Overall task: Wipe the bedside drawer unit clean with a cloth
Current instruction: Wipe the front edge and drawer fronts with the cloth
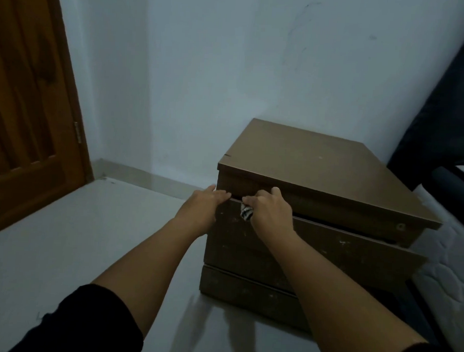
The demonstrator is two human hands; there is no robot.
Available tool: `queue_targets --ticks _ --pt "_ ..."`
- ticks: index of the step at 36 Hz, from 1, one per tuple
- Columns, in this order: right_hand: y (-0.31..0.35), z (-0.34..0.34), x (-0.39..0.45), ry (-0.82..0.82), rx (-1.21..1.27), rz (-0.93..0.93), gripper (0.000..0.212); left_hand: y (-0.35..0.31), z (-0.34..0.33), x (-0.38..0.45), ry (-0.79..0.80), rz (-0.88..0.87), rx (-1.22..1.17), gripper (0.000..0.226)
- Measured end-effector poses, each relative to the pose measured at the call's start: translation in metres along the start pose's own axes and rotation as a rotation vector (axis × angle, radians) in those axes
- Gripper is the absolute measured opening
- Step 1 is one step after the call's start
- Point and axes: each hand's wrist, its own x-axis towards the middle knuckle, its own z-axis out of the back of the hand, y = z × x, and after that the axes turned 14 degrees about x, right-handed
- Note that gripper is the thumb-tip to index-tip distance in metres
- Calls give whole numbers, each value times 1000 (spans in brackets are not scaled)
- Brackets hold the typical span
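A brown wooden bedside drawer unit (316, 163) stands on the floor against the wall, its front scuffed with pale marks. Its upper drawer (355, 247) is pulled out a little, more at the right end. My left hand (201, 206) rests flat on the unit's front left corner, fingers laid along the drawer's top edge. My right hand (270, 209) is closed around a bunched black-and-white striped cloth (246, 212) and presses it at the gap above the drawer, near the left end. Most of the cloth is hidden in my fist.
A brown wooden door (24, 100) stands at the left. A pale wall (230, 69) rises behind the unit. A white quilted mattress (450, 265) and a dark bed frame (446, 118) crowd the unit's right side. Pale floor (76, 235) spreads to the left.
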Motion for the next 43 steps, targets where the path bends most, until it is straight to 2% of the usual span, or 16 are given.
queue_targets --ticks 2,5,7,16,22,32,37,43 --pt "-11 4 -5 6 -3 -21 43 -8 2 0 28 -31 32 56" --pt "-30 9 -16 -6 -14 -50 43 -25 8 -1 87 -85 95 74" --pt "-44 14 -26 -22 -18 -74 43 -39 10 0 99 -113 101 78" --pt "-110 37 -62 -73 -27 -202 43 -93 -3 4 57 -244 112 74" --pt "-156 51 -87 -125 -33 -291 43 -135 -8 6 90 -373 137 76" --pt "-206 68 -118 -182 5 -408 42 -179 -18 6 -4 -402 185 62" --pt "-216 74 -128 -215 17 -445 37 -184 -16 0 -200 -397 255 43" --pt "-212 59 -149 -462 119 -417 36 -184 -23 -8 -195 -367 264 43"
